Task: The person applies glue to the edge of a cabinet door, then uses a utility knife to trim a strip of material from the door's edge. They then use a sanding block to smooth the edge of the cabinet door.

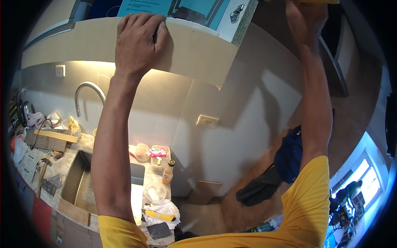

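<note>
With the left hand (pixel 140 44) gripping the pale panel (pixel 198 47) at upper left, steady pressure should serve best, though whether the cropped right hand (pixel 308 20) holds the yellowish piece (pixel 320 1) at upper right I cannot tell.

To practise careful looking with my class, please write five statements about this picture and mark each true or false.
1. The left hand touches the pale panel. True.
2. The right hand is beside the sink. False: it is raised at the picture's upper right.
3. The sleeves are blue. False: they are yellow.
4. A hammer lies left of the sink. True.
5. The faucet is curved. True.
</note>
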A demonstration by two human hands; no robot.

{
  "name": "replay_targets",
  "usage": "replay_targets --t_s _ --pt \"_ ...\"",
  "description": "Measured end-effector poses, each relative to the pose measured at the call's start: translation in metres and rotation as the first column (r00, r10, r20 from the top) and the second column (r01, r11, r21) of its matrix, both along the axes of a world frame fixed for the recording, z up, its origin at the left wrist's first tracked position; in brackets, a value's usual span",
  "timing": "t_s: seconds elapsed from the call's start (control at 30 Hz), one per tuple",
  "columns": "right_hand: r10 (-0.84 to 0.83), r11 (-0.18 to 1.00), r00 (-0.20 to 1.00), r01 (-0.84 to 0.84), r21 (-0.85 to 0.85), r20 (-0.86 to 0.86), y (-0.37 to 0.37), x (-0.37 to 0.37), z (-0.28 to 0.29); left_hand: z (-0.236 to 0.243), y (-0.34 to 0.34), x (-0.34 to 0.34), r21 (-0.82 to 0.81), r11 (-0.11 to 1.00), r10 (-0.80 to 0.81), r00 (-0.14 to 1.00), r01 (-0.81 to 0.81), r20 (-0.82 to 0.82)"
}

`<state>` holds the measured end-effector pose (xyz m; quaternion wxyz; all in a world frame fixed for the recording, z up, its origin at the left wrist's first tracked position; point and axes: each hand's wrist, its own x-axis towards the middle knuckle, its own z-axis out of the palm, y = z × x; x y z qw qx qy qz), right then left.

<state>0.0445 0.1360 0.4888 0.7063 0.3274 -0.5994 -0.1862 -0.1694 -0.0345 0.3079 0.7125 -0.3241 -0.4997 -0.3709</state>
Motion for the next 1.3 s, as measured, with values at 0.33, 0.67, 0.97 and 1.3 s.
replay_targets --t_s 0.33,0.67,0.97,1.3 --pt "0.040 0.996 0.996 -0.033 -0.085 0.086 -0.005 0.008 0.024 0.000 0.006 0.002 0.028 0.999 -0.020 1.000 0.019 0.004" --pt "0.077 0.980 0.996 -0.066 -0.186 0.053 -0.010 0.000 0.020 -0.003 -0.002 0.003 0.007 1.000 -0.005 1.000 0.004 0.028" --pt "0.086 0.954 0.986 -0.040 -0.297 0.145 0.019 0.030 0.034 -0.001 -0.002 0.006 -0.012 1.000 -0.026 0.999 0.027 0.022" --pt "0.678 0.533 0.284 0.445 -0.719 0.678 0.088 0.071 -0.106 0.000 -0.008 -0.005 -0.054 0.997 0.051 0.997 -0.048 0.052"
